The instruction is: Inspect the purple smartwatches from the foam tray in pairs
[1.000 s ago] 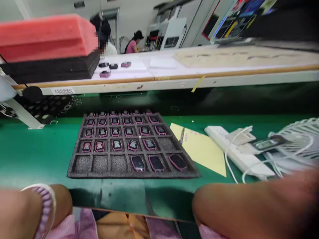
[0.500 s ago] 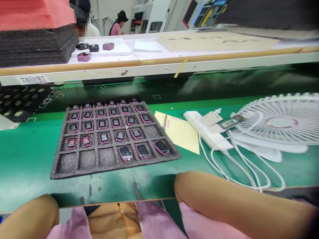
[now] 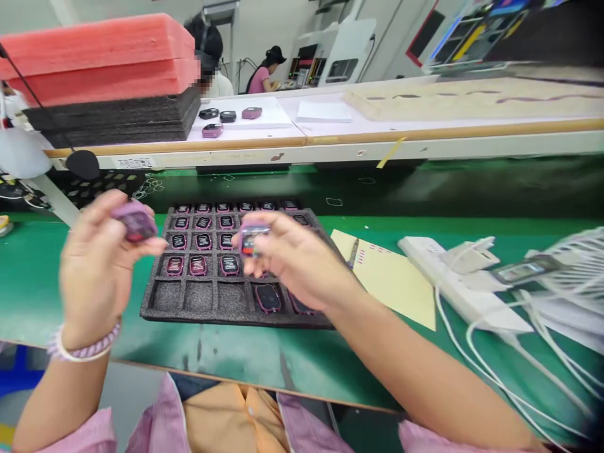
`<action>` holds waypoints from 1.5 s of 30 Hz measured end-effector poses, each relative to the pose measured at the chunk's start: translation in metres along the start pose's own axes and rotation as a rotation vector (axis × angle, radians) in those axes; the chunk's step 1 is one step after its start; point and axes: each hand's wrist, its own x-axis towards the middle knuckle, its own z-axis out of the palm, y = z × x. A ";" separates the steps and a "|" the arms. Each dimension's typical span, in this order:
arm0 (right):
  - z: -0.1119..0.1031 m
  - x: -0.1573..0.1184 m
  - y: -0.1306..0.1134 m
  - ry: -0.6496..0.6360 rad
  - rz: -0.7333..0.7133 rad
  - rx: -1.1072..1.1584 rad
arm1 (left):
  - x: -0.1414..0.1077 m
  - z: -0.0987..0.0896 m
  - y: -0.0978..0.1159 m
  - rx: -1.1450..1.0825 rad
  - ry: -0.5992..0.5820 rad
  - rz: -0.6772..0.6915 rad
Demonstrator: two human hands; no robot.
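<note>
Had 1 purple watch (image 3: pixel 136 221) pinched in left hand (image 3: pixel 97 255) — plus another watch (image 3: pixel 252 238) clamped in right hand (image 3: pixel 299 255) over foam tray (image 3: pixel 199 297), lol.

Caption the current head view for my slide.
Left hand holding a purple rounded-square watch case, right hand another, near a dark-grey foam compartment tray.
</note>
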 end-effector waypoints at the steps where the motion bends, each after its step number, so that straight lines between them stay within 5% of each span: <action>1: 0.001 0.002 0.015 -0.039 0.112 -0.028 | -0.009 -0.003 -0.009 0.026 -0.030 -0.074; 5: 0.009 0.003 0.063 -0.118 0.295 -0.106 | -0.042 -0.015 -0.046 0.178 -0.174 -0.379; 11: 0.018 0.001 0.084 -0.227 0.338 -0.021 | -0.056 -0.039 -0.062 0.213 -0.322 -0.536; 15: 0.018 0.002 0.093 -0.313 0.323 -0.105 | -0.054 -0.060 -0.064 0.511 -0.427 -0.407; 18: 0.021 0.002 0.099 -0.322 0.118 -0.498 | -0.051 -0.075 -0.068 0.831 -0.531 -0.168; 21: 0.029 0.002 0.103 -0.286 -0.172 -0.969 | -0.049 -0.086 -0.073 0.974 -0.641 -0.106; 25: 0.039 0.001 0.104 -0.263 -0.167 -1.286 | -0.050 -0.089 -0.072 1.132 -0.680 -0.092; 30: 0.024 -0.010 0.079 -0.210 -0.206 -1.429 | -0.056 -0.057 -0.056 1.217 -0.547 0.148; 38: -0.069 -0.044 0.021 0.002 -0.202 -1.646 | -0.047 0.062 -0.077 1.105 -1.009 0.168; 41: -0.086 -0.059 0.026 -0.048 -0.021 -1.866 | -0.048 0.096 -0.093 1.228 -1.052 0.217; 45: -0.087 -0.075 0.046 -0.083 0.077 -2.020 | -0.055 0.113 -0.100 1.224 -1.059 0.236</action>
